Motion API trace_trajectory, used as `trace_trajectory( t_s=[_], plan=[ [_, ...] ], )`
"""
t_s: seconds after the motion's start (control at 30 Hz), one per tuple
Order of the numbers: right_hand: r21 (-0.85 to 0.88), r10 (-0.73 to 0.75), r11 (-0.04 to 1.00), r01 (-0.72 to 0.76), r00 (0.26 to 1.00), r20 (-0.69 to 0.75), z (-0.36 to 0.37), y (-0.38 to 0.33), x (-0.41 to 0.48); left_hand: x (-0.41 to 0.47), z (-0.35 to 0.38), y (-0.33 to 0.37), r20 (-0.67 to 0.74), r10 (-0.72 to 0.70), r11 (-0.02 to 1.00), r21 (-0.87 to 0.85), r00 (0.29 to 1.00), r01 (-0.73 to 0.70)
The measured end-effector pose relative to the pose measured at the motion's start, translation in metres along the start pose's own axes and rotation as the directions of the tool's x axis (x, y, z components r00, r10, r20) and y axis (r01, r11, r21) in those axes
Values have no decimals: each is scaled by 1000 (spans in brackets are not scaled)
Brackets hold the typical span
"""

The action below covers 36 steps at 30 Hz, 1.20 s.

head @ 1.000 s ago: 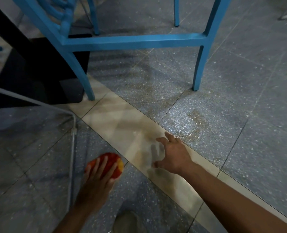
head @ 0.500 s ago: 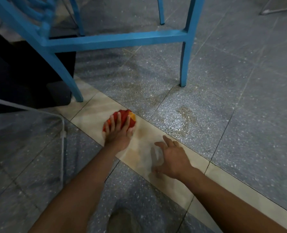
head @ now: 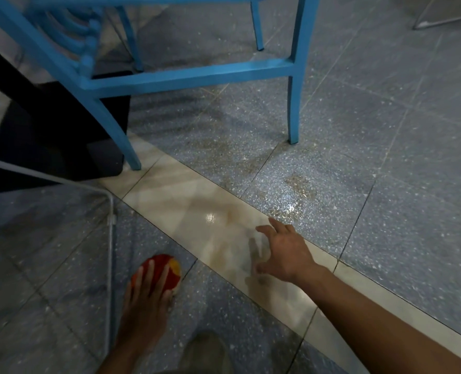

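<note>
Forearms [head: 372,311] are bare to the left hand [head: 145,300] and right hand [head: 283,255]; drab olive clothing [head: 205,352] shows below.

The left grip [head: 147,298] covers most of the red and yellow pad [head: 171,269], so the pad's shape and material cannot be told. On the right grip [head: 284,255] the fingertips blur against the pale floor strip [head: 186,211], and contact there is unclear. The top edge cuts off the blue chair [head: 197,76], and the bottom edge cuts off a dim shoe [head: 205,352].
</note>
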State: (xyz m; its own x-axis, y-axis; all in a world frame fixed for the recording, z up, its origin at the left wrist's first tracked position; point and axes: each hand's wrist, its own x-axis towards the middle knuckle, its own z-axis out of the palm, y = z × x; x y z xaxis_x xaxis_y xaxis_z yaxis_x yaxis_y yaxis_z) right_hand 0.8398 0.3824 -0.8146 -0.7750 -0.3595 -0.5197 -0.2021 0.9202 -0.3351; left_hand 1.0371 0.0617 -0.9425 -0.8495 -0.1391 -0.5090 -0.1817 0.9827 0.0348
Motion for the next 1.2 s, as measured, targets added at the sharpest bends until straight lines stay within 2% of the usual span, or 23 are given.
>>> trace_trajectory(
  t_s=[0.07,0.13,0.2,0.33,0.43,0.63,0.77,0.87,0.97,1.07,1.13,1.2],
  plan=[
    [0,13,1000,-13,1000,4,-1,2,-1,23,-17,-2,-2,-47,999,-22,999,47],
    [3,20,1000,-20,1000,3,1,3,-2,56,-40,0,-70,-180,971,-172,981,166],
    [27,39,999,-38,999,-4,4,7,-3,96,-66,8,-98,-249,942,-255,963,218],
    [55,72,996,-71,997,-9,11,14,-3,174,-110,33,-87,-294,929,-263,952,263],
    [80,119,990,-116,992,-31,8,18,4,216,-135,65,-52,-204,950,-251,978,185],
    [125,213,972,-200,972,-100,-9,37,19,242,-144,133,-113,85,986,-132,990,-99],
    [153,273,955,-254,955,-114,-21,49,16,196,-110,127,-150,378,926,47,913,-375],
    [144,297,948,-282,950,-98,-25,56,12,137,-58,84,-109,540,841,121,835,-528],
    [135,304,947,-291,949,-82,-23,58,7,96,-26,22,-94,586,802,211,805,-559],
    [159,301,945,-284,949,-93,-19,58,2,96,-40,-23,-115,579,806,229,807,-546],
    [160,299,946,-283,950,-89,-15,58,0,114,-59,-30,-116,501,856,218,858,-470],
    [145,291,950,-278,953,-80,-9,59,-1,139,-78,-4,-128,328,939,148,936,-309]
  ],
)
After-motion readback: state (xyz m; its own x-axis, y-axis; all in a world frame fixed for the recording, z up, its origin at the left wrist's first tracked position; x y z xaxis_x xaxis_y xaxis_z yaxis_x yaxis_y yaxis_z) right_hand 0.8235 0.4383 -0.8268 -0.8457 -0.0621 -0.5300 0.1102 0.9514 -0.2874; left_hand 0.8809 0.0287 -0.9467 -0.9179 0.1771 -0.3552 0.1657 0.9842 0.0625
